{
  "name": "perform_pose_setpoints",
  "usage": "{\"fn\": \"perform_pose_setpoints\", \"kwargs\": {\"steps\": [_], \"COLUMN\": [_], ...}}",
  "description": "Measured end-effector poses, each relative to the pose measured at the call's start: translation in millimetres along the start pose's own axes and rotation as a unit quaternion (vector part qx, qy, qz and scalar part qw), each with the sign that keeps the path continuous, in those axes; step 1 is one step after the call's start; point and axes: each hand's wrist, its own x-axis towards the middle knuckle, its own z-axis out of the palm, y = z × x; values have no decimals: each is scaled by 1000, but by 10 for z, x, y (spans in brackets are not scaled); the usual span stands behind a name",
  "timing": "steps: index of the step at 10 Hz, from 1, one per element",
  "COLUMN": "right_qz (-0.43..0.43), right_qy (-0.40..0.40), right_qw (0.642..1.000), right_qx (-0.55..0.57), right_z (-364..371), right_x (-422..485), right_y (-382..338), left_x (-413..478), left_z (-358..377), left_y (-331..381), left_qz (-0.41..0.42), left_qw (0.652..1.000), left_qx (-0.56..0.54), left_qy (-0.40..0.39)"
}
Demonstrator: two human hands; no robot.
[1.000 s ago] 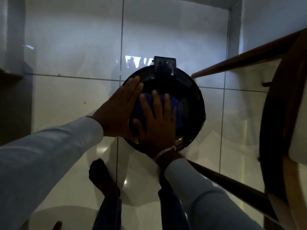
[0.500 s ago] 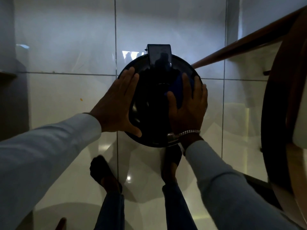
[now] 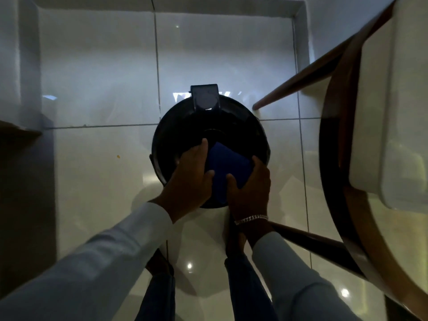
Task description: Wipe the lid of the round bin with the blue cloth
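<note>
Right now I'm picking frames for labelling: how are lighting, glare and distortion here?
Head view: dim; the round black bin lid is nearly featureless, the folded blue cloth stays readable. Small glare spots dot the glossy floor tiles. Wide-angle bending curves the wooden chair frame.

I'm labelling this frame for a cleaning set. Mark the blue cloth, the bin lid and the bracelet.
blue cloth (image 3: 228, 163): head view, middle of the fold.
bin lid (image 3: 185, 126): head view, bare upper left.
bracelet (image 3: 251, 219): head view, chain at the wrist.

Head view, seemingly straight down.
</note>
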Motion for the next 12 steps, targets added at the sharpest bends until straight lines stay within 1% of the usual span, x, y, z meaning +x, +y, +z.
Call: {"fn": "perform_pose_setpoints", "kwargs": {"steps": [1, 2, 3, 4, 5, 6, 7, 8, 9, 10, 11, 12], "right_qz": [48, 127, 115, 24, -56, -88, -125, -132, -92, -67, -91, -103], "right_qy": [22, -9, -34, -1, 38, 84, 174, 216, 194, 144, 136, 124], "right_qw": [997, 988, 988, 984, 969, 950, 943, 955, 973, 987, 985, 981], "right_qx": [52, 85, 101, 178, 237, 288, 254, 154, 84, 36, -43, -108], "right_z": [-22, -66, -266, -615, -1092, -1642, -2229, -2654, -2855, -2845, -2800, -2752], "right_x": [31, 117, 108, -101, -359, -342, -103, 230, 589, 814, 938, 919], "right_y": [3, 10, -158, -541, -943, -1128, -1050, -851, -545, -277, -126, -91], "left_x": [226, 410, 406, 231, 49, 28, 106, 221, 303, 324, 318, 290], "left_z": [61, -40, -305, -740, -1087, -1144, -932, -499, -96, 128, 176, 96], "left_y": [75, 102, 286, 577, 1089, 1665, 2281, 2782, 3029, 3020, 2991, 2950], "left_qz": [-45, -118, -182, -205, -140, -102, -78, -58, -66, -75, -82, -57], "left_qw": [999, 991, 979, 944, 929, 941, 958, 964, 959, 966, 964, 959], "left_qx": [22, 51, -11, -241, -324, -310, -268, -258, -276, -246, -246, -277], "left_qy": [17, -40, -92, -97, -113, -94, -64, -25, -15, -28, -61, -21]}}
